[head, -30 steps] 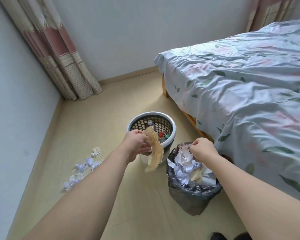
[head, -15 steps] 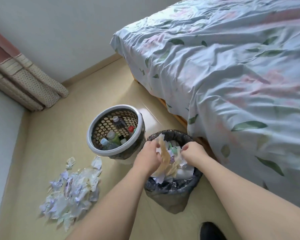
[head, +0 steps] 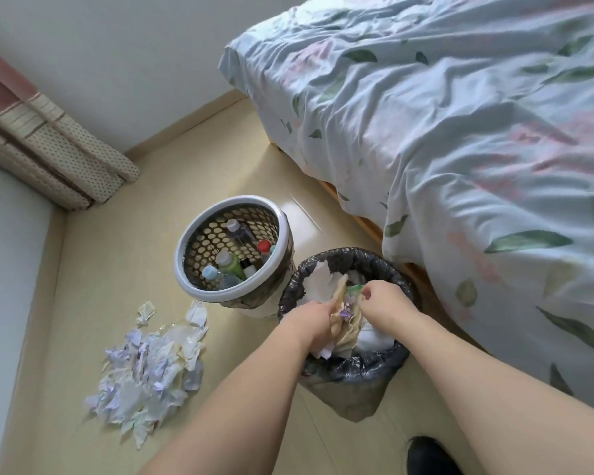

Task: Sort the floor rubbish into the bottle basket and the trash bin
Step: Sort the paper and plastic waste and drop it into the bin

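Both hands over bin [head: 347, 371]: left hand [head: 309, 325] fingers grasping tan wrapper [head: 340, 310], right hand [head: 383, 303] pinching it. Bottles [head: 228, 265] already in basket [head: 199, 241]. Paper pile [head: 148, 368] left of fingers remains.

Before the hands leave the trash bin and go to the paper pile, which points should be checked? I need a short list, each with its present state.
1. Tan wrapper is inside the trash bin: ok.
2. Left hand has let go of the wrapper: not ok.
3. Right hand holds nothing: cannot tell.
4. Bin has room left: not ok, nearly full.
5. Paper pile lies on the floor: ok.
6. Bottle basket holds only bottles: ok.
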A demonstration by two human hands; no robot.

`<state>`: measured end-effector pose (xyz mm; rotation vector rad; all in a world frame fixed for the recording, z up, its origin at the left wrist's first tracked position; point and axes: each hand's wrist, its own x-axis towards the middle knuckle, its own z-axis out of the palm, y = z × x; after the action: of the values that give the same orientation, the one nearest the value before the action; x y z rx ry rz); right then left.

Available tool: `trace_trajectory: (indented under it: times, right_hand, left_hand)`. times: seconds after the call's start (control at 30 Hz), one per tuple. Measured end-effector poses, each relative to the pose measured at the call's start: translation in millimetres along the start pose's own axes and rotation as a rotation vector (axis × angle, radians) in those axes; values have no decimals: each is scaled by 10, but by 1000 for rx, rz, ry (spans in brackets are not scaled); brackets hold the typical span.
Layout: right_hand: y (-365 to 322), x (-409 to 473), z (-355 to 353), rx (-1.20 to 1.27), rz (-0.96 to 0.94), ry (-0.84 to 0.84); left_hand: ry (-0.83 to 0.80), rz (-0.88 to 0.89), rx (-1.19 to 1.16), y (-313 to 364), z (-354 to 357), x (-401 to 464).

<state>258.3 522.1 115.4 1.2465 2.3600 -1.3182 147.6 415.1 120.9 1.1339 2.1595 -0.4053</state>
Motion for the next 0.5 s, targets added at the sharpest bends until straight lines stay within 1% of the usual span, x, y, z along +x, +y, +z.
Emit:
trace_trajectory:
  times: [0.1,0.27,0.37,0.5]
  right_hand:
    - [-276,-282,-138,-48,-50,35]
    - [-907,-784,-201,-125,-145,71]
    - [-1390,-1081,-29,-155,-228,63]
    - [-2204,-1434,501,-238,-347,0]
  left_hand:
    - [104,11,-98,-146,-201,-359]
    - [293,9,-137,-575,-442,-1116]
    - [397,-24,-229,-1004,-499,-1610]
    - [493,-157,-311,-1896,-399,-2296]
